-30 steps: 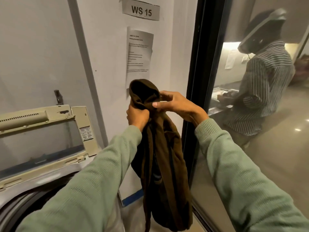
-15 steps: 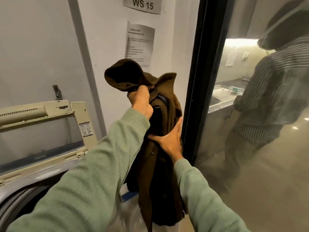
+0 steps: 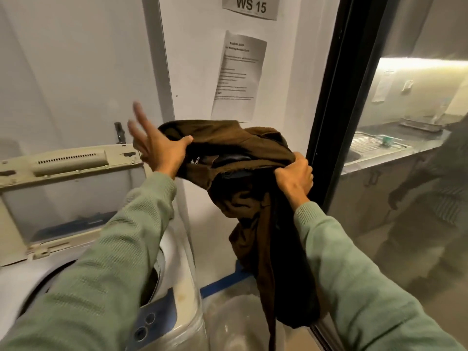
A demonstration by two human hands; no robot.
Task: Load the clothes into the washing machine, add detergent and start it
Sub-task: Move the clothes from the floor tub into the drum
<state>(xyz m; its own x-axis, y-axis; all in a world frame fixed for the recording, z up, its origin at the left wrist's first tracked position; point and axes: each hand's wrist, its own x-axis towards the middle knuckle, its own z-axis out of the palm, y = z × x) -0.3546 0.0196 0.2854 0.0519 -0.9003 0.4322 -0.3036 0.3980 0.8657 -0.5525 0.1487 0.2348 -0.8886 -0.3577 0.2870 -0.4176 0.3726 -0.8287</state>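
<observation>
My right hand (image 3: pixel 295 177) clamps the brown jacket (image 3: pixel 228 140) at its right side; my left hand (image 3: pixel 159 149), fingers (image 3: pixel 143 120) spread, touches its left end.

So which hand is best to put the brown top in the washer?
Probably the right hand: it grips the bunched brown top, while the left hand has splayed fingers, only its thumb on it. The open washer lies to the left.

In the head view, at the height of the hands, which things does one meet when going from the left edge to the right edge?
washing machine lid, raised → left hand → brown garment → right hand → black frame → sink behind the glass
</observation>
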